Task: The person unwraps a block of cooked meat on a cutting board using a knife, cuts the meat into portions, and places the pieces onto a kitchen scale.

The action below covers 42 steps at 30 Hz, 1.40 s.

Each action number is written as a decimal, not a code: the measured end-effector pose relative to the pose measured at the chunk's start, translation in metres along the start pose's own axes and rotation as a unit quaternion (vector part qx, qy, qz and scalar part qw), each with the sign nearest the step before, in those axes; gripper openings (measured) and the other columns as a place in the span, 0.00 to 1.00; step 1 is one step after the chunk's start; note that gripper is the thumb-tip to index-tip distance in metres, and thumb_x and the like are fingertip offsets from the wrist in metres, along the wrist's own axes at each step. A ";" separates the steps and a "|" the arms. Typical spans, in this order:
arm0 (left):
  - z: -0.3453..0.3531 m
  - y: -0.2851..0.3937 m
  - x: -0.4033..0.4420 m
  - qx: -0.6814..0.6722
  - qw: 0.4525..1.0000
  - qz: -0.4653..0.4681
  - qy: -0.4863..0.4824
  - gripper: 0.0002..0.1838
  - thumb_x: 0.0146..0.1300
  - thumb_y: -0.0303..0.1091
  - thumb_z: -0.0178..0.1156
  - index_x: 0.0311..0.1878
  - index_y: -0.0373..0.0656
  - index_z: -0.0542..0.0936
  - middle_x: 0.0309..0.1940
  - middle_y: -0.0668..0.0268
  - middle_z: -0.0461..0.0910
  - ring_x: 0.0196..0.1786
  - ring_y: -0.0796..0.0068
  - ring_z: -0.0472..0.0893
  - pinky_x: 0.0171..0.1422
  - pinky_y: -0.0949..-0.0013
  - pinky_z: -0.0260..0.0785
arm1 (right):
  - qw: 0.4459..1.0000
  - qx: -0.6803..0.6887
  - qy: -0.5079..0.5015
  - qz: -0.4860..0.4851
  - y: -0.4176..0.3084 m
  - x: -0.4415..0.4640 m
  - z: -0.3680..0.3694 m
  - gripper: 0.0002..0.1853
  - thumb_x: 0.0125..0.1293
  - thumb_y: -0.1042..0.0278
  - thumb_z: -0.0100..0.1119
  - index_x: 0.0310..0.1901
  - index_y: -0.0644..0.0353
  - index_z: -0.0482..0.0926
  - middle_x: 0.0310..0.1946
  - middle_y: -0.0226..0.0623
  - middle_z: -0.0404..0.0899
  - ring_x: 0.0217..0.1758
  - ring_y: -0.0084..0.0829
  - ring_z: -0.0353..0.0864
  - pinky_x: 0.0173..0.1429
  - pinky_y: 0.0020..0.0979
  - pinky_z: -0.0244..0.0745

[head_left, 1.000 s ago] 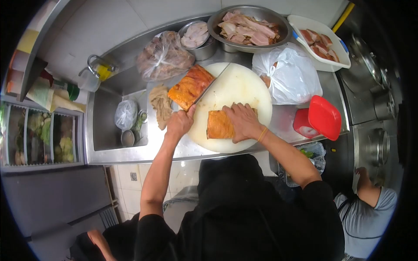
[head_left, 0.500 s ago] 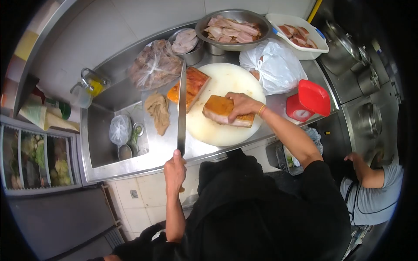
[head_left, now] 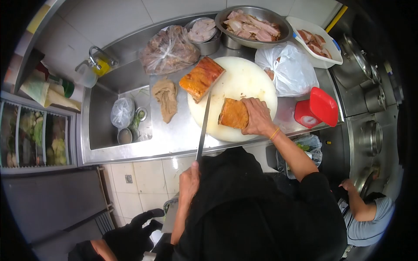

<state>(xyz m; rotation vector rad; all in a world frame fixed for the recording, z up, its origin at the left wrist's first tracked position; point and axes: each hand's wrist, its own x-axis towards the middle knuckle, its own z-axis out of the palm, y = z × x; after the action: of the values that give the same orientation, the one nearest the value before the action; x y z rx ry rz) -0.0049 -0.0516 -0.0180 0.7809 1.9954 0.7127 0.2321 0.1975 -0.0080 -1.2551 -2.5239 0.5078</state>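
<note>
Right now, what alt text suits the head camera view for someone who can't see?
A person's left hand holds a long knife, while the right hand rests on a browned slab of meat on a round white cutting board. A second browned slab lies at the board's left edge, and a red scale stands to the right.

I count one long steel knife [head_left: 203,128] and two blocky orange-brown slabs of meat [head_left: 202,77]. On the steel table [head_left: 172,141]: one round white cutting board [head_left: 244,75], one wide steel bowl [head_left: 259,44], one white plastic tub [head_left: 329,63], one red plastic scale [head_left: 323,107], one crumpled tan cloth [head_left: 165,99], one tied clear plastic bag [head_left: 169,52], one tied white plastic bag [head_left: 292,71]. One smaller clear bag [head_left: 123,113] lies in the one steel sink [head_left: 103,131].
</note>
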 end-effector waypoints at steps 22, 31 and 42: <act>0.010 0.043 -0.023 0.121 0.991 -0.059 -0.009 0.39 0.78 0.62 0.42 0.38 0.28 0.83 0.37 0.31 0.81 0.48 0.28 0.80 0.55 0.42 0.70 | 0.977 -0.113 0.178 -0.024 -0.020 -0.004 0.012 0.41 0.44 0.58 0.80 0.61 0.58 0.73 0.52 0.40 0.74 0.58 0.45 0.71 0.60 0.46 0.60; 0.013 0.042 -0.025 0.095 0.995 -0.038 -0.008 0.37 0.80 0.58 0.40 0.38 0.28 0.82 0.37 0.29 0.80 0.49 0.25 0.78 0.55 0.39 0.69 | 0.987 -0.079 0.139 -0.024 -0.029 0.049 -0.018 0.40 0.42 0.54 0.81 0.58 0.62 0.77 0.48 0.41 0.74 0.53 0.44 0.73 0.54 0.44 0.66; 0.024 0.110 -0.025 0.089 0.988 0.115 0.046 0.30 0.81 0.50 0.46 0.28 0.32 0.75 0.22 0.34 0.77 0.30 0.26 0.77 0.36 0.35 0.68 | 0.998 -0.043 0.038 0.037 -0.023 0.049 -0.002 0.36 0.44 0.59 0.79 0.58 0.60 0.77 0.48 0.38 0.79 0.53 0.41 0.77 0.55 0.43 0.66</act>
<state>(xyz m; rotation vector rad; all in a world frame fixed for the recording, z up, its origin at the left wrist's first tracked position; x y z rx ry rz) 0.0552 0.0046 0.0631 1.1154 2.0931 0.7199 0.1879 0.2245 0.0083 -1.3756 -2.4674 0.3645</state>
